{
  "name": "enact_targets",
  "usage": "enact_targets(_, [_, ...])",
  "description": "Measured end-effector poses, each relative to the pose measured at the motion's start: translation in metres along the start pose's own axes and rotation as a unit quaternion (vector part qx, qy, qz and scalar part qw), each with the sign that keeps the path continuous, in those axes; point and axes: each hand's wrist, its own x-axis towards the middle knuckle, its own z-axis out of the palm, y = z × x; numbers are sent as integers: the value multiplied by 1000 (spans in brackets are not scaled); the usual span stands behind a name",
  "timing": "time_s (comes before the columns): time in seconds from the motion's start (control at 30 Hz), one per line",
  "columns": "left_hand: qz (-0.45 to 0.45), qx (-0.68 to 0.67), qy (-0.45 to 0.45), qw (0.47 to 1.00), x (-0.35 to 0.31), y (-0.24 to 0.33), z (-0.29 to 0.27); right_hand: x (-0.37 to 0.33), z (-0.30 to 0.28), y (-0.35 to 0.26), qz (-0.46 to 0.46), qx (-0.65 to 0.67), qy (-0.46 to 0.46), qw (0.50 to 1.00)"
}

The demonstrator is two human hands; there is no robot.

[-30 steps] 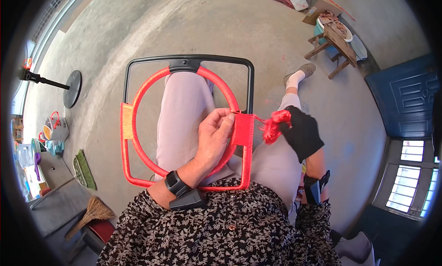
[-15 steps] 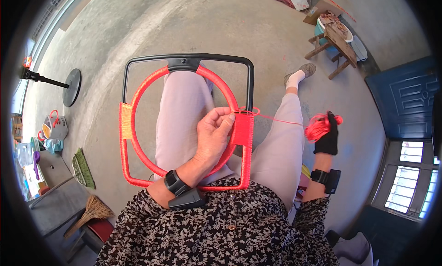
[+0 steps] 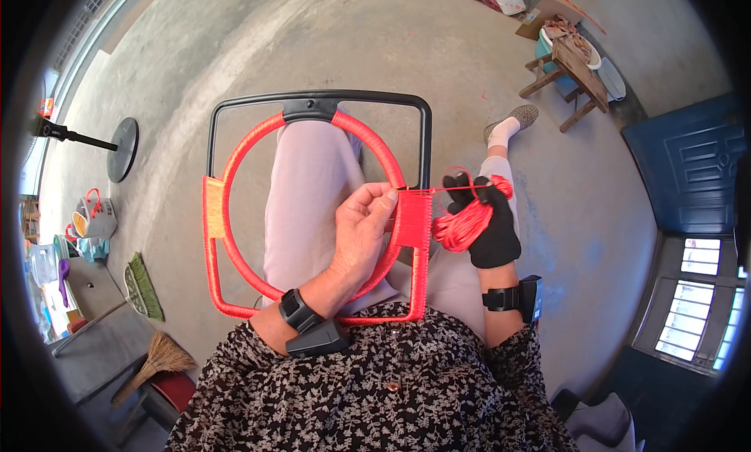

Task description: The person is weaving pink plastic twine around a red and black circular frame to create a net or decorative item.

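Across my lap lies a frame (image 3: 426, 139), a rounded black rectangle with a ring (image 3: 256, 137) inside it. Red cord is wound tightly over the ring and the frame's lower part, and the top bar is bare black. My bare left hand (image 3: 361, 229) pinches the ring's right side, thumb against the edge of a flat red woven band (image 3: 413, 221) that joins ring and frame. In a black glove, my right hand (image 3: 494, 231) grips a bundle of red cord (image 3: 464, 228). From it a taut strand runs left to the band's top edge.
A wooden stool (image 3: 575, 73) stands at the far right by a tub (image 3: 546, 47). On the left are a round black stand base (image 3: 123, 149), a green broom (image 3: 141, 286), a straw brush (image 3: 160, 360) and a bucket (image 3: 95, 215). A blue door (image 3: 688, 163) is at right.
My right hand has come left with the cord bundle, close to the frame. The loose loop at the band's top edge has drawn in. My left hand stays in place.
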Motion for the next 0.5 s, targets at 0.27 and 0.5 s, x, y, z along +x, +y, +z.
enact_targets(0.27, [-86, -5, -107, 991, -2, -3, 5, 13, -1, -5, -5, 80, -36, 996])
enact_targets(0.5, [-128, -24, -161, 978, -1, -1, 2, 8, -28, -2, 36, -111, -20, 993])
